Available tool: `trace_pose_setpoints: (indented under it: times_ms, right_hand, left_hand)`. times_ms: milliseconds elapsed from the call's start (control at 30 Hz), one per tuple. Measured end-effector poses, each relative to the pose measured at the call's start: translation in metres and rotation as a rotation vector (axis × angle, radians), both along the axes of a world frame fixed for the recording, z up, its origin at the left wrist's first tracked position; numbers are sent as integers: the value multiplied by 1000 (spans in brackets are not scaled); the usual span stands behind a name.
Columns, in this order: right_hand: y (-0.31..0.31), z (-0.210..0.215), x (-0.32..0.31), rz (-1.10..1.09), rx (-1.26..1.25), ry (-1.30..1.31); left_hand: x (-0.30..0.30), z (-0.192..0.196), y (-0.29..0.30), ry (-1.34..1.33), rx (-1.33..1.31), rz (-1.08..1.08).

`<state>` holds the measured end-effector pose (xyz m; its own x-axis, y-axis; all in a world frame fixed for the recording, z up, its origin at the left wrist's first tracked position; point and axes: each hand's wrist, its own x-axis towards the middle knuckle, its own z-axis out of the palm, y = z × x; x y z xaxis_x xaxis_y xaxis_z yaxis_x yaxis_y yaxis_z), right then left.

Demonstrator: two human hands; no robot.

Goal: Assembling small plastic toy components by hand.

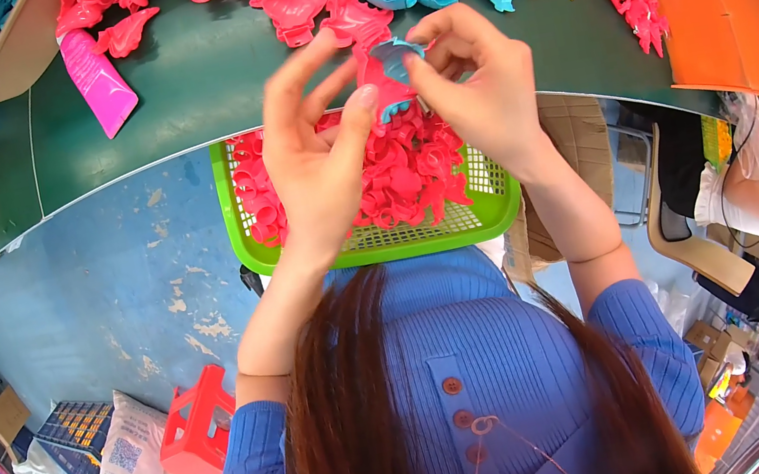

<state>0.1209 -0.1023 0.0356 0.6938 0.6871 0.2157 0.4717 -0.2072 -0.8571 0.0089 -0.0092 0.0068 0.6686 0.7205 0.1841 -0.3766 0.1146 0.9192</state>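
- Pressing a small blue plastic piece (395, 54) onto a pink plastic piece (382, 89), held above the green basket (496, 206); left hand (316, 152) pinches the pink one, right hand (474, 83) grips the blue; seating them looks like it needs lined-up edges.
- Beyond: pink flat packet (98, 80) on the desk (175, 111); white printed sack (130, 464) on the floor, lower left.

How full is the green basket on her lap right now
Mostly full: the green basket holds a heap of pink plastic pieces reaching about its rim; bare mesh shows only along the near edge.
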Motion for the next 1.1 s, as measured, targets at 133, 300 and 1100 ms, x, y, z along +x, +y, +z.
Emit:
trace_pose_setpoints:
  times_ms: [133,300,1100]
  right_hand:
    - [4,5,-5,9,-41,98]
    - [17,17,-24,155,-15,454]
    - [181,4,23,190,-87,-941]
  left_hand:
    - [-13,-3,7,103,415,-132]
    - [-18,-36,21,54,668,80]
    - [-62,-36,61,-55,177,269]
